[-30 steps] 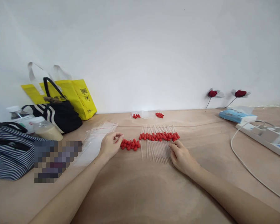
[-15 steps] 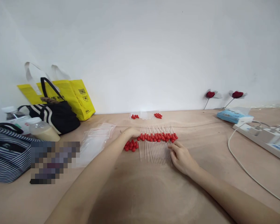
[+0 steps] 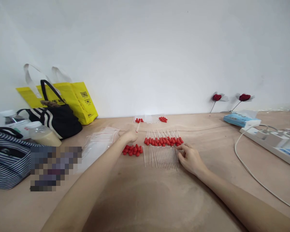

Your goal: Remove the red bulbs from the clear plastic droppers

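A row of thin clear droppers with red bulbs (image 3: 163, 141) lies side by side in the middle of the wooden table (image 3: 145, 199). A small heap of loose red bulbs (image 3: 132, 150) sits just left of them. My left hand (image 3: 130, 135) is closed around one dropper (image 3: 137, 126), raised above the heap with its stem pointing away from me. My right hand (image 3: 189, 157) rests at the right end of the row, fingers curled and pinching at the last dropper tubes.
Clear plastic bags (image 3: 99, 145) lie left of the heap. Striped bags, a black bag and a yellow tote (image 3: 82, 101) crowd the left side. Two small red bulb piles (image 3: 163, 119) sit at the back. A power strip (image 3: 275, 141) with a white cable and a blue tissue pack (image 3: 239, 119) are on the right.
My left hand left the loose bulb heap, reached to the row's left end, and now lifts one dropper. My right hand stayed at the row's right end, shifting slightly.
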`<state>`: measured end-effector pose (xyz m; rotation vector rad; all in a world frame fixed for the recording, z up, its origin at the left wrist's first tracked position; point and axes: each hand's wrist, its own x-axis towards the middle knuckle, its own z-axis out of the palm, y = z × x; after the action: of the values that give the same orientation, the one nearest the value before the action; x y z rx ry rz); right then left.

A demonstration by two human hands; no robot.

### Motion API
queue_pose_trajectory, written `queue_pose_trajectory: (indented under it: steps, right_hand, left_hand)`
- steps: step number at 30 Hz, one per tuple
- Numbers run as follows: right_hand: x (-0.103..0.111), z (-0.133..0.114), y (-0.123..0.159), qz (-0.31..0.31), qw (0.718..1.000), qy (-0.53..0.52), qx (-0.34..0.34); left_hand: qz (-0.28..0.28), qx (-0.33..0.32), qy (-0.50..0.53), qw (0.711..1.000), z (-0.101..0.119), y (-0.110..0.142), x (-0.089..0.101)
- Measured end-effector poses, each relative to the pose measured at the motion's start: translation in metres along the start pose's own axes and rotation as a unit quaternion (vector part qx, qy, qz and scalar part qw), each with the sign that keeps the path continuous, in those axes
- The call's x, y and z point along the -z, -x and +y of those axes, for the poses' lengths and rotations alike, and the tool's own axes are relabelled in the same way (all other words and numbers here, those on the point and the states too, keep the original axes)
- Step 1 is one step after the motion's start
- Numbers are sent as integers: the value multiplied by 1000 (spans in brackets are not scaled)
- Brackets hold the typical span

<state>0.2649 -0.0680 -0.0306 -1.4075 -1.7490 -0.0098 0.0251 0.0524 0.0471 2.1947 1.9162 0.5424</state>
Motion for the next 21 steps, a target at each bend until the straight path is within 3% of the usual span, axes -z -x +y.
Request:
queue_pose_trajectory:
  steps: [3, 6, 8, 10, 13, 15, 21]
  right_hand:
    - [2, 0, -3, 56, 998, 11, 40]
    - [6, -7, -5, 121, 986, 43, 107]
    - [9, -17, -4, 123, 977, 69, 159]
    - [11, -28, -2, 86, 969, 102, 210]
    - [9, -42, 1, 33, 955, 139, 261]
    - [6, -48, 3, 29, 946, 150, 285]
    - [-2, -51, 8, 40, 928, 136, 346]
  left_hand:
    - [30, -15, -40, 999, -1, 29, 11]
    - [53, -85, -57, 993, -2, 69, 7]
    - [101, -225, -107, 963, -3, 93, -3]
    - [146, -309, -152, 927, -3, 109, -14]
    - [198, -385, -162, 887, 1, 122, -27]
    - [218, -415, -159, 869, 4, 125, -31]
    - [243, -438, -131, 856, 9, 131, -34]
